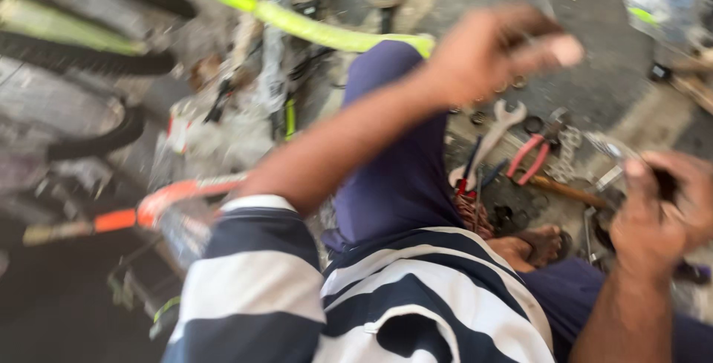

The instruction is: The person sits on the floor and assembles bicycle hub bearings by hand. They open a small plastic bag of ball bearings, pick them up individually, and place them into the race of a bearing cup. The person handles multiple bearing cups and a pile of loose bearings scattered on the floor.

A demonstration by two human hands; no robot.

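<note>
The picture is motion-blurred. My left hand [497, 47] is raised above my bent knee in dark blue trousers [394, 148], fingers curled and thumb stretched to the right; whether it pinches something small is unclear. My right hand [661, 211] is low at the right edge, closed round a small dark object [666, 183] that I cannot identify. Between the hands, tools lie on the ground: a silver spanner [505, 118], red-handled pliers [531, 157] and a wooden-handled tool [568, 191].
A bicycle with a neon-yellow frame tube [312, 29] and black tyres [82, 59] lies at the upper left. An orange-and-red part [171, 196] sits at the left. My sandalled foot [542, 244] rests by the tools on grey concrete [594, 29].
</note>
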